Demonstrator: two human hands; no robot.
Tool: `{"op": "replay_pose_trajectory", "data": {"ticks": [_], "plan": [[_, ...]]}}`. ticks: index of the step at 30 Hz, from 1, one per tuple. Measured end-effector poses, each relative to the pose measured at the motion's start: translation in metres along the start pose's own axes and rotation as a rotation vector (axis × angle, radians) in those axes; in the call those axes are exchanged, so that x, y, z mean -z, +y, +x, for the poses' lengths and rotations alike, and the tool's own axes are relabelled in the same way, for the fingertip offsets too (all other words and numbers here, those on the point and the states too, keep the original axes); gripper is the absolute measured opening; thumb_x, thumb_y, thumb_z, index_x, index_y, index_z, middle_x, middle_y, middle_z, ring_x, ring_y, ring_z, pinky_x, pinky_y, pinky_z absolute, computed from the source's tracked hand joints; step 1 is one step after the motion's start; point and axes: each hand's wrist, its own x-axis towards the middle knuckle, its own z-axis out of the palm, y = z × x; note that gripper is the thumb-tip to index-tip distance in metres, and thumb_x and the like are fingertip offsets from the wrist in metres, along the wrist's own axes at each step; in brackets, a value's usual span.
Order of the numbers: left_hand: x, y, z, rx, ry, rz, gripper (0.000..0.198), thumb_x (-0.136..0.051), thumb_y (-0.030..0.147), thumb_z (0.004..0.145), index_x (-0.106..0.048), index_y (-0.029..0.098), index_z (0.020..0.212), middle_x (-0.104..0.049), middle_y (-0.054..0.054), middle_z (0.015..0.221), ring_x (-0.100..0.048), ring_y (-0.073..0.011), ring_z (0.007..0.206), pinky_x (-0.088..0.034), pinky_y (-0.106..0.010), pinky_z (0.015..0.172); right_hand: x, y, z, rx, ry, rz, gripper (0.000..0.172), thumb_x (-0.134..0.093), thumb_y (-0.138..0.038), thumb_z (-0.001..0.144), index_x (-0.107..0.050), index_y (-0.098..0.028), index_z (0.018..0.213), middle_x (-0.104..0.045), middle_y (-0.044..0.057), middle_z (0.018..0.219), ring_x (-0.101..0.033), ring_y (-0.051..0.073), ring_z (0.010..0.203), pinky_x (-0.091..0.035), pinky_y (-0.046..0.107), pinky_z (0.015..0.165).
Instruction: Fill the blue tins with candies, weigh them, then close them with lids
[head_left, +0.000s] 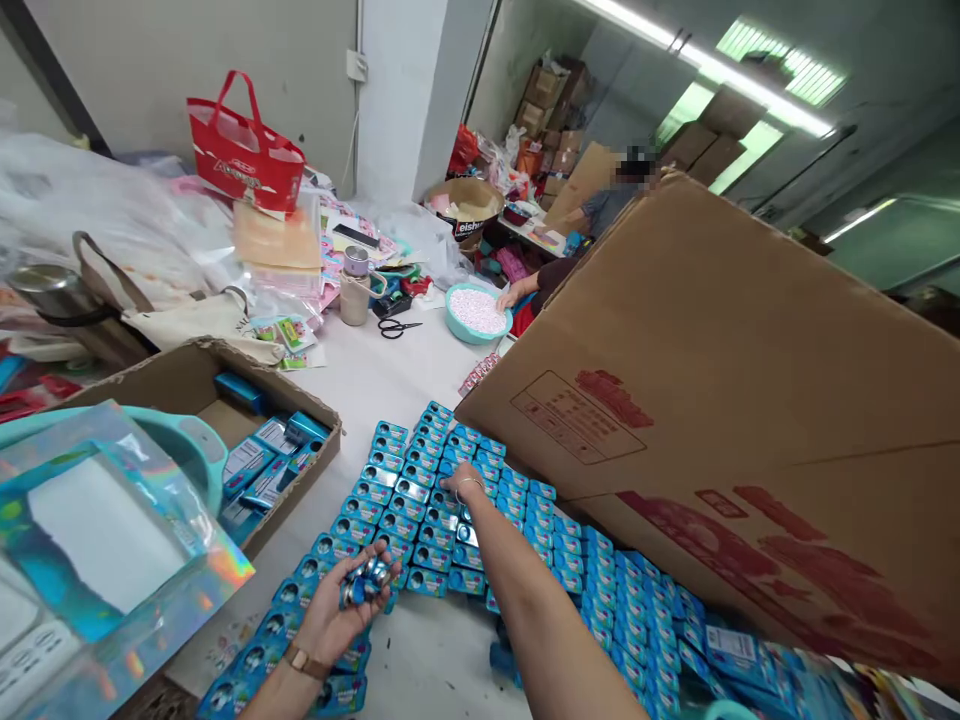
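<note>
Many small blue boxes (427,582) with round openings stand in rows on the white table (420,650). My left hand (341,600) is palm up, its fingers curled round several small shiny blue and silver pieces (367,580), above the left rows. My right hand (466,482) reaches down onto the middle rows, its fingertips at the boxes; what they hold, if anything, is too small to make out.
A large cardboard box (720,400) walls off the right side. At the left are an open carton (300,480) with blue packs and a turquoise basin (206,445). Scissors (394,328) and a bowl of beads (478,312) lie farther back, beside another person's hand (514,293).
</note>
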Motion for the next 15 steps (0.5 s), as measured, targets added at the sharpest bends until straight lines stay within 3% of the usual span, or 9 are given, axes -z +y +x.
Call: {"op": "replay_pose_trajectory", "data": {"ticks": [3,7,10,15], "plan": [[-0.006,0.005,0.011,0.030,-0.020,-0.026,0.026,-0.057,0.014,0.082,-0.059,0.015,0.108,-0.071,-0.008,0.092,-0.070,-0.0268,0.092,-0.057,-0.031,0.064,-0.002,-0.003,0.009,-0.123,-0.037,0.012,0.029,-0.084,-0.025,0.050,-0.055,-0.019,0.055,-0.065,0.007,0.066,-0.065,0.028,0.079,-0.043,0.031,0.062],[-0.017,0.007,0.024,0.034,-0.068,-0.004,0.029,-0.054,0.016,0.086,-0.057,0.015,0.115,-0.070,-0.008,0.094,-0.069,-0.0288,0.097,-0.057,-0.033,0.067,-0.001,-0.002,0.005,-0.168,-0.030,0.155,0.031,-0.083,-0.023,0.049,-0.053,-0.019,0.055,-0.066,0.007,0.072,-0.064,0.028,0.089,-0.042,0.028,0.062],[-0.023,0.007,0.031,0.061,-0.132,-0.014,0.033,-0.053,0.017,0.087,-0.055,0.015,0.120,-0.069,-0.011,0.102,-0.066,-0.0310,0.106,-0.057,-0.037,0.073,0.006,0.009,-0.006,-0.124,-0.069,0.356,0.030,-0.082,-0.026,0.053,-0.054,-0.019,0.059,-0.063,0.004,0.067,-0.062,0.022,0.077,-0.040,0.025,0.056],[-0.033,0.012,0.036,0.030,-0.165,-0.028,0.040,-0.053,0.009,0.083,-0.053,0.013,0.123,-0.067,-0.012,0.108,-0.063,-0.0302,0.112,-0.057,-0.038,0.082,0.033,0.035,-0.014,-0.023,-0.182,0.764,0.026,-0.059,-0.038,0.078,-0.058,-0.019,0.095,-0.065,0.003,0.079,-0.051,0.009,0.053,-0.034,0.019,0.044]]}}
